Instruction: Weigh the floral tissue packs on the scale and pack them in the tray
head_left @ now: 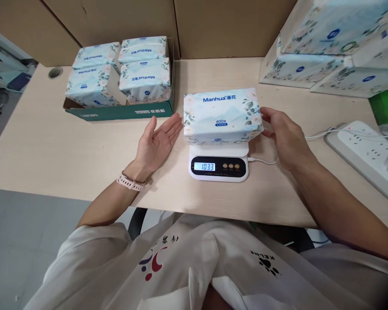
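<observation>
Pale wood-look counter [51, 146] runs under everything. Next biggest is the stack of floral packs [336, 34] at the back right, then a green carton [123, 115] over on the left with four more packs [145, 79] sitting in it. Straight in front of me is the Manhua tissue pack [223, 116], lying flat on top of a white scale [219, 150] and overhanging it at both ends. It's marked 400 sheets, so my guess is light for its bulk, soft and squishy, in slick film that could slide if pinched by one corner. Not fragile, though squeezing hard would probably dent it. Best hold imo: a palm against each short end, around mid-height, gentle inward pressure. My left hand [158, 144] is off it, palm turned up, fingers just beside the left end. Right hand [284, 131] is loosely spread at the other end, not gripping; can't really tell from this angle whether the fingertips touch. Smallest bit: the lit display [204, 166], reading 103.3.
</observation>
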The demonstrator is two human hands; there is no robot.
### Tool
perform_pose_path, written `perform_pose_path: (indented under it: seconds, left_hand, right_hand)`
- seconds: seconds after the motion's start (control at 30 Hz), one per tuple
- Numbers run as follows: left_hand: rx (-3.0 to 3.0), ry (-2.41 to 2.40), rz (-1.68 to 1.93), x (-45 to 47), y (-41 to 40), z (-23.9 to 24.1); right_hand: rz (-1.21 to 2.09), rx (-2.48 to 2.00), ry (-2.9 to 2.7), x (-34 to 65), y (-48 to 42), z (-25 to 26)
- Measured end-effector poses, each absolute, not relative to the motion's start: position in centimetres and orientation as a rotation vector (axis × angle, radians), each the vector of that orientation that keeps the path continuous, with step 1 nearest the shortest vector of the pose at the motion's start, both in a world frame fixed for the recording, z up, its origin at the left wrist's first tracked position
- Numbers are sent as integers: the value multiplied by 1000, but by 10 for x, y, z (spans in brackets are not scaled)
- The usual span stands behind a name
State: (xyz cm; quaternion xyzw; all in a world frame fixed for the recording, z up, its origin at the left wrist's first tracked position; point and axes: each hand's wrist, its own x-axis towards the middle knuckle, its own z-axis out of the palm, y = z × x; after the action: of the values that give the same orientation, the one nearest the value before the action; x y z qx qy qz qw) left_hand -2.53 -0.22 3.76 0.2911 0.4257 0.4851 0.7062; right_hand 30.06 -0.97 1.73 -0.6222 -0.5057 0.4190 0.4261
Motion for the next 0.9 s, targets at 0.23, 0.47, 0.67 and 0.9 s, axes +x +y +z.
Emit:
perform_pose_path:
  seconds: [0.23,0.47,0.67,0.9]
  left_hand:
    - [464,997,1126,-38,8,32]
    - [423,1040,1125,-42,11,28]
    - [429,1043,1128,-41,11,28]
    - [439,1032,1130,-41,10,29]
  right_hand:
    - [1211,-1568,-1037,299,-3,28]
    - [1332,-1497,-904,306,2,36]
    - [1346,-1495,-903,303,1,39]
    - [1343,-1481,-915,302,1,40]
